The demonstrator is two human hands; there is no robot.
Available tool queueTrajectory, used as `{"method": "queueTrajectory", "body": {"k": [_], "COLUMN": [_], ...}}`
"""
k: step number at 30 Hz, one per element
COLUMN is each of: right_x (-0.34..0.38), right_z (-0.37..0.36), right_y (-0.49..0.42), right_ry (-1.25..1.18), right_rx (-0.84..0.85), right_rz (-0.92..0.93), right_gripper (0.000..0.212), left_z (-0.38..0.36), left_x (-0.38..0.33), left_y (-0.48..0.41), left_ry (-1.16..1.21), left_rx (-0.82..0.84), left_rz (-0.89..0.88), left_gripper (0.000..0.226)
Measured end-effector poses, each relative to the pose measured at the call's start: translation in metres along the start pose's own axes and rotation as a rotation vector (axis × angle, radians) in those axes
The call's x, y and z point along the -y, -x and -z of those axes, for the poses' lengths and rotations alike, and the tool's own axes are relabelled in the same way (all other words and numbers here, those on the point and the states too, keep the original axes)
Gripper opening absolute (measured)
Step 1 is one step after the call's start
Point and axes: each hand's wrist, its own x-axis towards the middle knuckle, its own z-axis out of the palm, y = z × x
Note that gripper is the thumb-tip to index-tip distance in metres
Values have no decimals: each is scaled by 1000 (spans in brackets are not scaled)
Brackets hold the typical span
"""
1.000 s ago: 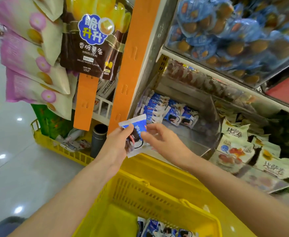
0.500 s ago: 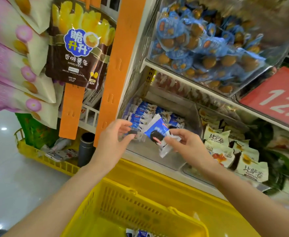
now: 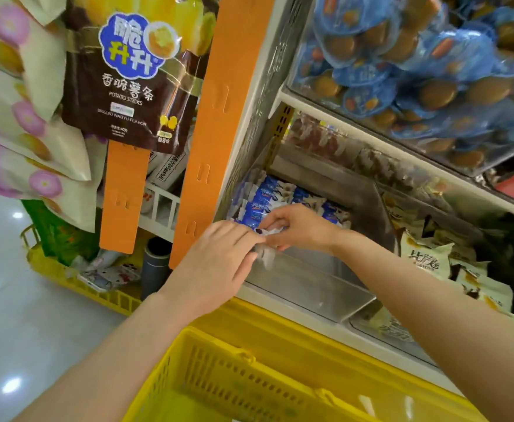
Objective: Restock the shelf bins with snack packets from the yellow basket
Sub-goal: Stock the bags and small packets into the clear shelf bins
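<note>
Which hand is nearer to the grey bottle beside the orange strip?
Left. The left hand is just right of the grey bottle; the right hand is farther right, pinching a snack packet.

Brown potato-sticks bag (image 3: 128, 77) hangs beside a wide orange strip (image 3: 228, 86) — pink-flowered bags (image 3: 27, 123) further left.

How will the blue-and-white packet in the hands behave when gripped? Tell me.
Probably floppy: the packet crumples at its end against the left hand. Likely light: the right hand pinches it with fingers alone. Its glossy wrapper may slip.
</note>
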Motion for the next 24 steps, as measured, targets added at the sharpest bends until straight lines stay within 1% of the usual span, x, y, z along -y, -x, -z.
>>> {"method": "queueTrajectory", "body": {"k": [3, 4, 6, 8, 9, 10, 12, 13, 14, 16, 18, 21, 24], "right_x": [-1, -3, -4, -2, -1, 1, 3, 2, 0, -7, -17, -30, -54], "right_z": [-9, -10, -11, -11, -12, -13, -19, -24, -30, -43, -53, -66, -90], "right_y": [-6, -4, 4, 14, 21, 28, 46, 58, 71, 95, 112, 138, 167], "right_ry": [17, 24, 32, -45, -81, -66, 63, 133, 212, 402, 516, 523, 492], "right_rx": [85, 105, 116, 80, 39, -34, -202, -246, -255, -262, -342, -454, -576], "right_rz": [-17, -30, -60, -75, -67, -43, 24, 62, 94, 145, 191, 207, 245], "right_gripper": [19, 21, 32, 41, 43, 44, 42, 41, 40, 46, 51, 49, 36], "left_z": [0, 0, 0, -1, -1, 0, 0, 0, -1, -3, -4, -5, -13], "left_x": [-1, -1, -3, -4, -5, -6, -9, -10, -11, -14, -19, -30, -44], "left_y": [-1, -2, -2, -3, -4, -4, -3, -2, -1, 3, 9, 22, 44], "left_ry": [-8, -20, -45, -69, -82, -99, -130, -136, -137, -139, -136, -110, -114], "left_rx": [2, -3, -10, -27, -33, -34, -25, -20, -16, 8, 29, 33, -14], "left_rz": [0, 4, 9, 6, 4, 1, 8, 17, 25, 37, 50, 86, 40], "left_gripper": [35, 34, 30, 24, 22, 22, 23, 25, 27, 34, 40, 43, 36]}}
